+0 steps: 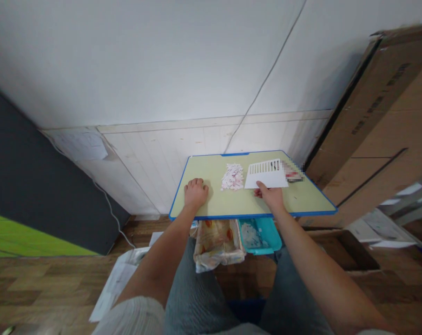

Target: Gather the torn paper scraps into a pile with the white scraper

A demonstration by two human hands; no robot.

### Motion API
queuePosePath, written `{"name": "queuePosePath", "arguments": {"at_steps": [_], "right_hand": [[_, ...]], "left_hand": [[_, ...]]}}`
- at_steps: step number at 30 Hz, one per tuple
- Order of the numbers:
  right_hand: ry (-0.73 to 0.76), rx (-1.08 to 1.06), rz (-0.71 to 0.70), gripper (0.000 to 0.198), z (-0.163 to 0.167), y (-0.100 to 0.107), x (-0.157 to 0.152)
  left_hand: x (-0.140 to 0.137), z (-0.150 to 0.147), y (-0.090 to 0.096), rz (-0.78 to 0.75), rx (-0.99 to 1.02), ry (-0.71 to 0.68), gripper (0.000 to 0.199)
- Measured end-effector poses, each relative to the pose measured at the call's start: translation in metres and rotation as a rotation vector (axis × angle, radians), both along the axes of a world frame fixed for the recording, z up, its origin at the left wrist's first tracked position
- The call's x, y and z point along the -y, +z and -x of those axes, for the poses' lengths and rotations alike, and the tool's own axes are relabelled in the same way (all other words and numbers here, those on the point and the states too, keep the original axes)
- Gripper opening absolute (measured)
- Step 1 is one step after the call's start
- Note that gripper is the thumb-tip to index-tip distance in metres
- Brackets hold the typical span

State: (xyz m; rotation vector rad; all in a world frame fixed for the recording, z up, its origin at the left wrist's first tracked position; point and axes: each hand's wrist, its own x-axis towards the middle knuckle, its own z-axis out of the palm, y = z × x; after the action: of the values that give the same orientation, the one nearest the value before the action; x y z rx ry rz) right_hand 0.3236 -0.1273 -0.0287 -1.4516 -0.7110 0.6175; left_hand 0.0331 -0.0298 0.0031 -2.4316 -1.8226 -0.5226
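My right hand (271, 195) grips the near edge of a flat white slotted panel (267, 178), thumb on top, over the right half of a small table (216, 204). A row of narrow slots runs along the panel's far side. Left of it lies a heap of small white and pinkish pieces (233, 177), too small to name. My left hand (196, 193) rests palm down on the tabletop, left of the heap, its fingers slightly bent and nothing visible in them. Behind the panel's right end sits a blurred-out item (293, 173).
Below the table's blue front edge are a cloth-lined basket (218, 242) and a turquoise bin (272, 237) holding pale bits. A white wall (162, 70) stands behind, with a hanging cable (267, 77). Large cardboard boxes (381, 121) rise at the right.
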Motion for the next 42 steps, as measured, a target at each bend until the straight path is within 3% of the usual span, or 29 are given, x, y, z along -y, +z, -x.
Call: {"name": "queuePosePath", "arguments": {"at_steps": [11, 16, 20, 23, 27, 30, 34, 42], "right_hand": [[0.027, 0.194, 0.04, 0.029, -0.005, -0.001, -0.013], [-0.009, 0.264, 0.072, 0.034, -0.006, 0.0, 0.011], [0.045, 0.273, 0.051, 0.033, -0.002, 0.002, 0.035], [0.139, 0.267, 0.033, 0.037, -0.002, 0.006, 0.042], [0.259, 0.258, 0.025, 0.039, -0.006, 0.011, 0.042], [0.343, 0.262, 0.042, 0.041, -0.01, 0.013, 0.046], [0.365, 0.283, 0.088, 0.045, -0.018, 0.016, 0.059], [0.354, 0.141, 0.065, 0.038, -0.021, 0.022, 0.077]], "left_hand": [[-0.003, -0.001, 0.0, -0.021, -0.041, 0.002, 0.037], [-0.002, -0.002, -0.001, -0.009, -0.043, 0.011, 0.039], [-0.006, -0.001, 0.003, -0.004, -0.041, 0.029, 0.037], [-0.022, -0.005, 0.009, 0.033, -0.01, 0.083, 0.031], [-0.064, -0.025, 0.014, 0.04, 0.193, 0.192, 0.032], [-0.098, -0.044, 0.013, -0.014, 0.307, 0.148, 0.032], [-0.131, -0.057, 0.005, -0.028, 0.314, 0.06, 0.026], [-0.146, -0.058, -0.008, -0.09, 0.329, -0.038, 0.022]]}}
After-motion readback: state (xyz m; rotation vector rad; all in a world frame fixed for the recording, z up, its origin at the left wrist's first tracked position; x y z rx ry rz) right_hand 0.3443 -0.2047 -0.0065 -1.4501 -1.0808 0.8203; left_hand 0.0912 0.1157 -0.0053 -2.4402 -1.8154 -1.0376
